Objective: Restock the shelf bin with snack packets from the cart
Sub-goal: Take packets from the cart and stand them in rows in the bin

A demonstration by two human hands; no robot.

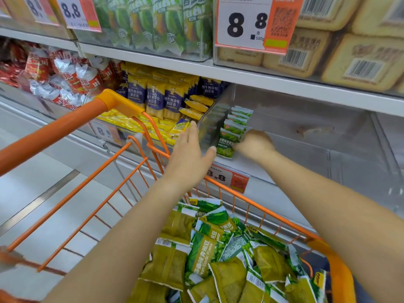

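Green pea snack packets point(235, 130) stand upright in a short row inside the clear shelf bin point(306, 132), packed against its left wall, and the nearest one sits at the bin's front edge. Your right hand point(254, 144) is in the bin at about three o'clock from that row, its fingers curled against the front packets and touching them; whether they actually pinch one you cannot tell from this angle. Your left hand point(189, 154) hovers just outside the bin's left wall at nine o'clock from the row, fingers straight and together, thumb spread toward the front packet, holding nothing. More green and olive packets point(218, 254) lie heaped loosely in the orange wire cart point(273, 212) at six o'clock, below both forearms. Beside the bin at ten o'clock, yellow-and-blue wafer packs point(157, 99) fill the neighbouring compartment.
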